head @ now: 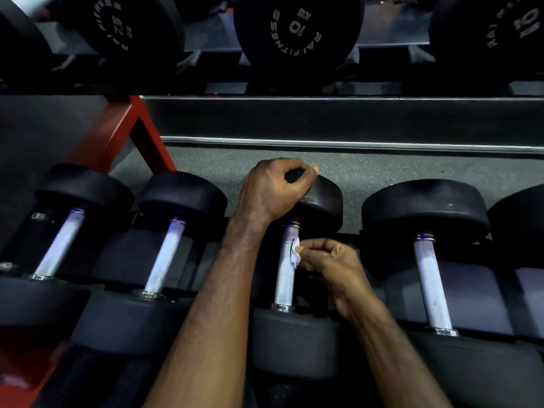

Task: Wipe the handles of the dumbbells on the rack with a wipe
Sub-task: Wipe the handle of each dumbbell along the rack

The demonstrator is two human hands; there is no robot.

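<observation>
Right now the person is working on the third dumbbell [297, 260] from the left on the lower shelf of the rack [117, 134]. The left hand [273, 189] curls over the far black end of that dumbbell and holds it steady. The right hand [326, 260] pinches a small white wipe [295, 253] in its fingertips and presses it on the right side of the shiny handle [287, 266], near the top end. So both grips are tight, one on the weight and one on the wipe.

How much is done is hard to tell. The two handles to the left and the one to the right look the same, so I cannot say which are already clean. On this handle the lower part most likely needs wiping too. More dumbbells sit on the shelf above, and their handles are hidden.
</observation>
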